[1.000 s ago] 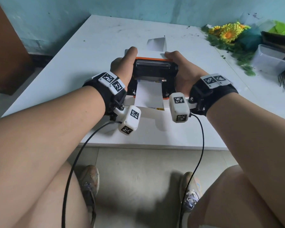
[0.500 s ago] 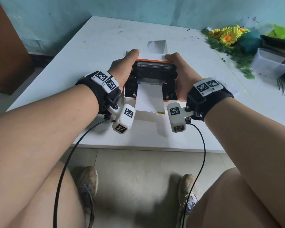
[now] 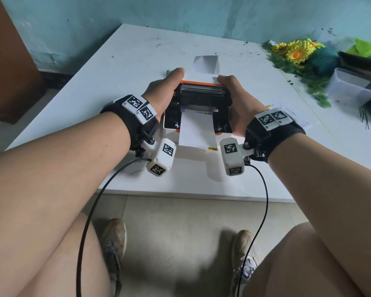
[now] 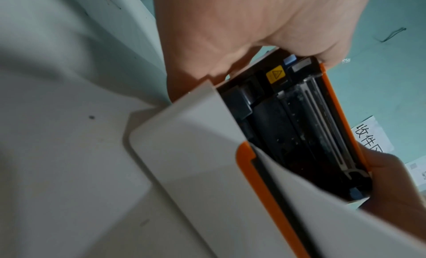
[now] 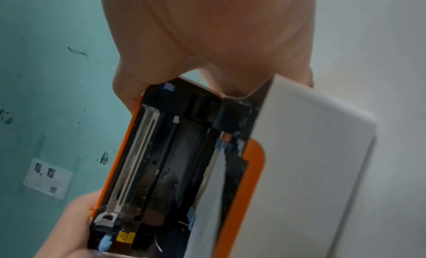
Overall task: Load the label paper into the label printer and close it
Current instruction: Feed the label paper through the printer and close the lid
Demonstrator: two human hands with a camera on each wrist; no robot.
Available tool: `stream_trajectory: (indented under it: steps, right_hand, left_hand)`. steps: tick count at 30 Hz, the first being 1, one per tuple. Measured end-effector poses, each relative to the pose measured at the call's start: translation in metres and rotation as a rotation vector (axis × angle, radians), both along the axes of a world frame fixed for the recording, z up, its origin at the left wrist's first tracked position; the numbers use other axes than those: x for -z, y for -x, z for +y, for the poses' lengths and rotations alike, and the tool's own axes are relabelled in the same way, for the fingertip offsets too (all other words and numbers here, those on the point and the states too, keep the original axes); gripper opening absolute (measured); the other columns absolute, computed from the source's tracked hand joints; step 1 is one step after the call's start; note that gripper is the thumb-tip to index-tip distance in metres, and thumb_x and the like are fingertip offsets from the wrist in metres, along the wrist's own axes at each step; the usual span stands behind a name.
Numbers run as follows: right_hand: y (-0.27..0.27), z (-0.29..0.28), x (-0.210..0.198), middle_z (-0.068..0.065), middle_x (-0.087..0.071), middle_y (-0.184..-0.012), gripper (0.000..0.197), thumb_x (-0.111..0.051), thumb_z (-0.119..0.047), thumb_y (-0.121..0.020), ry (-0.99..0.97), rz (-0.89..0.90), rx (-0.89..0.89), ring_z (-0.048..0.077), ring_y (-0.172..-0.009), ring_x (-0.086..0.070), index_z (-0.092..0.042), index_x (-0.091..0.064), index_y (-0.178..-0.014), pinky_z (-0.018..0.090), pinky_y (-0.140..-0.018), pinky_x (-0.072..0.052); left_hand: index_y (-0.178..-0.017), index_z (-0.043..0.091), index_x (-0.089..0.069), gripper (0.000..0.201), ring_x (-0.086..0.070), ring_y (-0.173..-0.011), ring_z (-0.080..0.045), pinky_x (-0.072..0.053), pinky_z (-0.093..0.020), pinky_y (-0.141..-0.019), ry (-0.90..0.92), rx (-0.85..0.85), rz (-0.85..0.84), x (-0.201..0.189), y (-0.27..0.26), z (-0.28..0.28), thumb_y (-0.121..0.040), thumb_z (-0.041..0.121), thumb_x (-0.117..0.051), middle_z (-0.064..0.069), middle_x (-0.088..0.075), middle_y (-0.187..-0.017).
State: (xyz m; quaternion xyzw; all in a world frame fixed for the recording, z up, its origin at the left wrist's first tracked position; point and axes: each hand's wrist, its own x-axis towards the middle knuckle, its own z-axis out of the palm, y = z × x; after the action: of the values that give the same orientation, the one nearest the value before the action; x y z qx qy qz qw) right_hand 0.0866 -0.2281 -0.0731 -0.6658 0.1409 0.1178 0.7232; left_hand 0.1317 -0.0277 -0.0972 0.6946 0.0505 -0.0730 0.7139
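Two hands on the printer (image 3: 196,116), which sits near the table's (image 3: 94,86) front edge. Head view: left hand (image 3: 163,91) and right hand (image 3: 234,97) grip the raised lid (image 3: 201,87) by its two ends, thumbs on top. Paper (image 3: 196,130) lies fed through the open bay, its end hanging over the printer's front.

Left wrist: fingers curled round the lid end; lid stands well off the body, orange trim apart.

Right wrist: same grip; paper under the print head.

Judgement: loading looks done; closing remains.
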Motion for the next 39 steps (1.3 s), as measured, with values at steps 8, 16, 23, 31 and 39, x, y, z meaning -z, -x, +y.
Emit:
stream_trajectory:
  steps: [8,16,23,31,39]
  right_hand:
    - [-0.0015,-0.0001,0.0014,0.007,-0.074,-0.095,0.042,-0.065,-0.055,-0.093,-0.034,-0.028,-0.019,0.023,-0.074,-0.073,-0.017,-0.066,-0.111,0.04,-0.07,-0.062]
    - [-0.0027,-0.0019,0.0002,0.007,-0.073,-0.091,0.04,-0.063,-0.055,-0.094,-0.041,-0.01,-0.057,0.023,-0.076,-0.072,-0.018,-0.066,-0.107,0.041,-0.072,-0.062]
    - [-0.001,-0.0021,-0.0006,0.009,-0.074,-0.098,0.036,-0.064,-0.051,-0.096,-0.07,-0.011,-0.07,0.027,-0.086,-0.072,-0.017,-0.068,-0.104,0.044,-0.077,-0.063]
    - [-0.0009,-0.0023,-0.0015,0.009,-0.067,-0.103,0.039,-0.065,-0.053,-0.094,-0.059,0.009,-0.094,0.027,-0.095,-0.062,-0.017,-0.068,-0.107,0.045,-0.082,-0.06]
    - [-0.0022,-0.0044,-0.0008,0.011,-0.07,-0.112,0.037,-0.065,-0.051,-0.095,-0.084,-0.003,-0.123,0.03,-0.102,-0.066,-0.016,-0.071,-0.106,0.053,-0.104,-0.053]
  left_hand:
    - [-0.099,0.019,-0.076,0.068,-0.081,-0.107,-0.037,-0.065,-0.055,-0.098,-0.006,-0.007,-0.007,0.0014,-0.0022,-0.0003,-0.061,0.075,-0.071,-0.017,-0.081,-0.121]
    - [-0.102,0.017,-0.073,0.052,-0.08,-0.108,-0.035,-0.069,-0.043,-0.081,0.082,-0.002,0.013,-0.0005,-0.0015,-0.0039,-0.074,0.061,-0.071,-0.009,-0.08,-0.106]
    - [-0.104,0.017,-0.075,0.053,-0.081,-0.106,-0.035,-0.066,-0.055,-0.093,0.079,0.01,0.001,0.0006,-0.0041,-0.003,-0.077,0.063,-0.07,-0.014,-0.082,-0.118]
    - [-0.103,0.016,-0.072,0.044,-0.08,-0.096,-0.031,-0.069,-0.049,-0.087,0.095,0.051,-0.01,0.0009,-0.0032,-0.0032,-0.088,0.058,-0.067,-0.009,-0.077,-0.103]
    - [-0.102,0.019,-0.073,0.045,-0.081,-0.104,-0.033,-0.066,-0.052,-0.095,0.073,0.064,-0.02,0.0022,-0.0048,-0.0018,-0.087,0.061,-0.066,-0.011,-0.081,-0.108]
